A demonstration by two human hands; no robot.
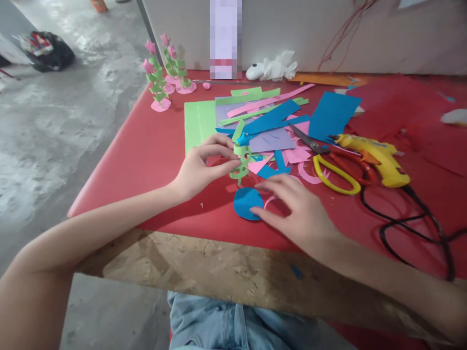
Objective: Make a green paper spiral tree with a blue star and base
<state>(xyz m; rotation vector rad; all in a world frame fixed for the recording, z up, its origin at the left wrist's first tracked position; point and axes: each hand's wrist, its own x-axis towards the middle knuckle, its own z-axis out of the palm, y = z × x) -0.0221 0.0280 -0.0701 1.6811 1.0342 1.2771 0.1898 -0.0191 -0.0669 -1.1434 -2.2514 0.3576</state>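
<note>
1. Clock bearings taken from the blue paper disc [245,200], which sits near the front edge of the red table [138,160]; 12 points to the far side.
2. Left hand [200,167], at 10–11: thumb and forefinger nearly together, pinching a curled green paper stem [243,148] from its left side. Other fingers loosely bent behind the forefinger.
3. Stem stands roughly upright at 12, its lower tip just beyond the disc's far edge. Blue paper star [243,139] at its top.
4. Right hand [302,209], at 3: thumb and forefinger well parted, gap facing the disc. Thumb tip overlaps the disc's right side; forefinger tip near its upper-right edge. Blurred; cannot tell whether either presses on it. No firm grip visible.
5. At 2: scissors [337,180] with yellow and red handles, blades spanning toward the cut paper. Beyond them, between 2 and 3, yellow glue gun [390,163], black cord [426,214] looping nearer.
6. At 11: green sheet [199,124]; farther out, pink-star paper flowers [157,82] standing on pink discs.
7. Between 1 and 2: blue sheet [335,114], beside strips and scraps.
</note>
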